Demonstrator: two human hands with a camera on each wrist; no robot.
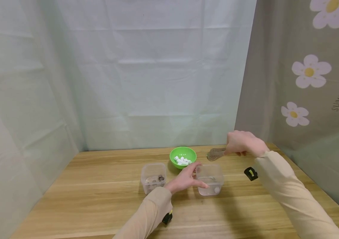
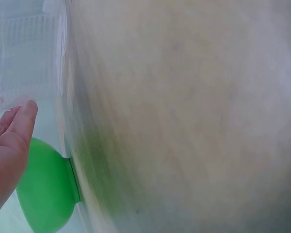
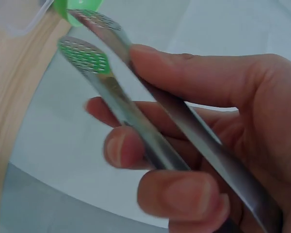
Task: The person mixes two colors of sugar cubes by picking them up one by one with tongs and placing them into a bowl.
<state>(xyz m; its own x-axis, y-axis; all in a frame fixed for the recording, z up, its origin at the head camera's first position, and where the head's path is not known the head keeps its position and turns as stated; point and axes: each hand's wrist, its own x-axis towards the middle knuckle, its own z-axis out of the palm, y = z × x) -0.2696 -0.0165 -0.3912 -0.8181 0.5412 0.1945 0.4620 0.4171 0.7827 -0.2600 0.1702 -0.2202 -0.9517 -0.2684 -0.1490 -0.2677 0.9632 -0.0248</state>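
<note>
My right hand (image 1: 242,142) holds a pair of metal tongs (image 3: 155,102) with perforated ends, raised over the back right of the table. The tong ends stand apart, with nothing between them. My left hand (image 1: 185,179) rests at the left side of a clear plastic container (image 1: 209,179), its fingers extended along the wall and the thumb across the front. One small white piece (image 1: 217,190) lies low in that container. Just behind the left hand is a green bowl (image 1: 183,149) with several white, marshmallow-like pieces (image 1: 182,161).
A second clear container (image 1: 153,167) stands left of the left hand, with small dark pieces (image 1: 161,178) inside. The wooden table (image 1: 106,186) meets a pale curtain (image 1: 157,83) at the back. A flowered curtain (image 1: 315,93) hangs along the right side.
</note>
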